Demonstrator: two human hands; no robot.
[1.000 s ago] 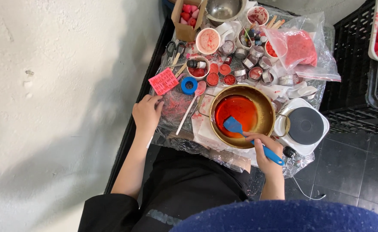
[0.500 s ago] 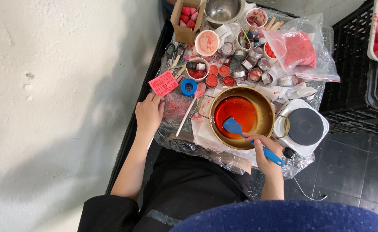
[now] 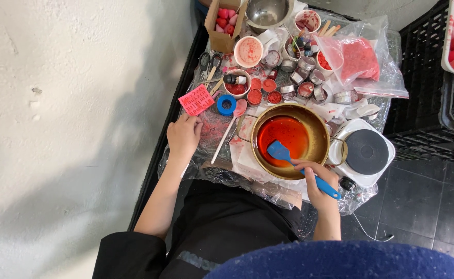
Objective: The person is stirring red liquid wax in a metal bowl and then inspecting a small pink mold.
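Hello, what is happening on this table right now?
A person sits at a small plastic-covered table crowded with little tins and cups of red material. The right hand holds a blue spatula whose blade dips into red liquid in a brass-coloured pot. The left hand rests flat on the table, just below a pink gridded card. A round electric hotplate stands to the right of the pot, with nothing on it.

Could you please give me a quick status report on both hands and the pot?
Right hand grips blue spatula, blade in pot of red liquid. Left hand flat on table, empty. Nothing blocking.
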